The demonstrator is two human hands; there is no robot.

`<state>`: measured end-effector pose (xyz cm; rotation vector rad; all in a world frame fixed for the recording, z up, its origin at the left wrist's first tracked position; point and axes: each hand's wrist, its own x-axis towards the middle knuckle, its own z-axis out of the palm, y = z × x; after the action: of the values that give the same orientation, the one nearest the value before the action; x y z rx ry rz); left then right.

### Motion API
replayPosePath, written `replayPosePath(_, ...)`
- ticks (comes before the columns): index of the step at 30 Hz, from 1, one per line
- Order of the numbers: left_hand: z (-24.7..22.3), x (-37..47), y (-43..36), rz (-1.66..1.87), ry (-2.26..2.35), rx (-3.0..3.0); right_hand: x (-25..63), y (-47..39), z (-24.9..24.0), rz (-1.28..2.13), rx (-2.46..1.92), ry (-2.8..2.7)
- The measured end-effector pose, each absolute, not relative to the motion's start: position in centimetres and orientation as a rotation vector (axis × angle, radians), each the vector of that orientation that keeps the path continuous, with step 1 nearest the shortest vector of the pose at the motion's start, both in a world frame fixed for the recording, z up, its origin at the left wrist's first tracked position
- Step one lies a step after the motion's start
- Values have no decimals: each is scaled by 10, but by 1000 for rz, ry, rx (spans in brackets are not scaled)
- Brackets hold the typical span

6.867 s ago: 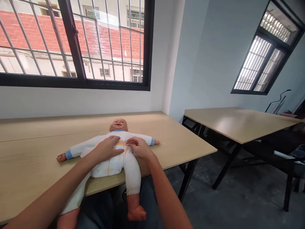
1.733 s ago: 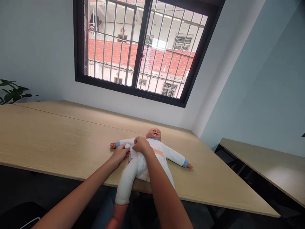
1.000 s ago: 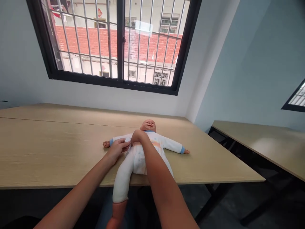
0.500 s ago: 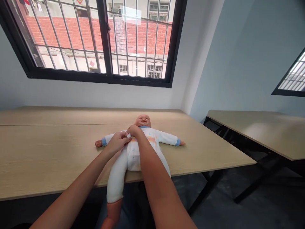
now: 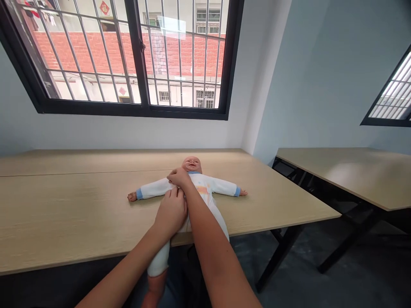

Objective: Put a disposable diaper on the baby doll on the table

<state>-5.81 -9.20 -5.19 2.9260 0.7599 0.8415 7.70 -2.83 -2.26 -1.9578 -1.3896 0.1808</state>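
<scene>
A baby doll (image 5: 192,164) lies on its back, arms spread, head toward the window. It wears a white romper (image 5: 221,185) with blue cuffs, a blue collar and an orange print on the chest. My right hand (image 5: 180,176) is closed on the cloth high on the chest, its fingertips mostly hidden. Just below it, my left hand (image 5: 171,209) has its fingers curled together at the romper's side; what lies under them is hidden. My right forearm crosses the doll's body. One leg hangs over the table's front edge, bare at the foot.
The doll lies on a light wooden table (image 5: 80,214) against the wall. A second wooden table (image 5: 346,171) stands to the right across a gap, with dark metal legs below. A barred window (image 5: 135,112) in a dark frame is behind.
My left hand has moved right and turned over, now back up with fingers curled against the romper. My right hand stays at the chest. The view has shifted slightly.
</scene>
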Motion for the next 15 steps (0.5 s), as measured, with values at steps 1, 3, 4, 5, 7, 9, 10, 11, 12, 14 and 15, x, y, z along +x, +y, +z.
replayPosePath(1, -54, -58, -94, 834, 766, 2949, 76, -31, -23, 176, -1919, -1363)
replayPosePath(3, -58, -59, -95, 848, 777, 2948, 76, -37, -21, 151, -1845, -1320)
replayPosePath(4, -59, -59, -94, 861, 784, 2945, 77, -42, -20, 133, -1816, -1302)
replayPosePath(5, -60, -59, -93, 873, 793, 2950, 79, -47, -18, 115, -1787, -1280)
replayPosePath(7, -61, -59, -92, 885, 819, 2967, 87, -62, -14, 83, -1726, -1213)
replayPosePath(9, -63, -59, -92, 875, 862, 2981, 101, -83, -15, 44, -1663, -1104)
replayPosePath(10, -64, -59, -93, 866, 887, 2983, 109, -95, -18, 21, -1638, -1036)
replayPosePath(11, -64, -59, -93, 859, 912, 2979, 117, -109, -23, 0, -1631, -965)
replayPosePath(12, -65, -59, -94, 852, 933, 2973, 126, -122, -30, -17, -1638, -884)
replayPosePath(14, -67, -59, -94, 845, 950, 2962, 139, -149, -47, 11, -1643, -768)
replayPosePath(15, -67, -59, -94, 841, 943, 2962, 143, -160, -56, 53, -1625, -752)
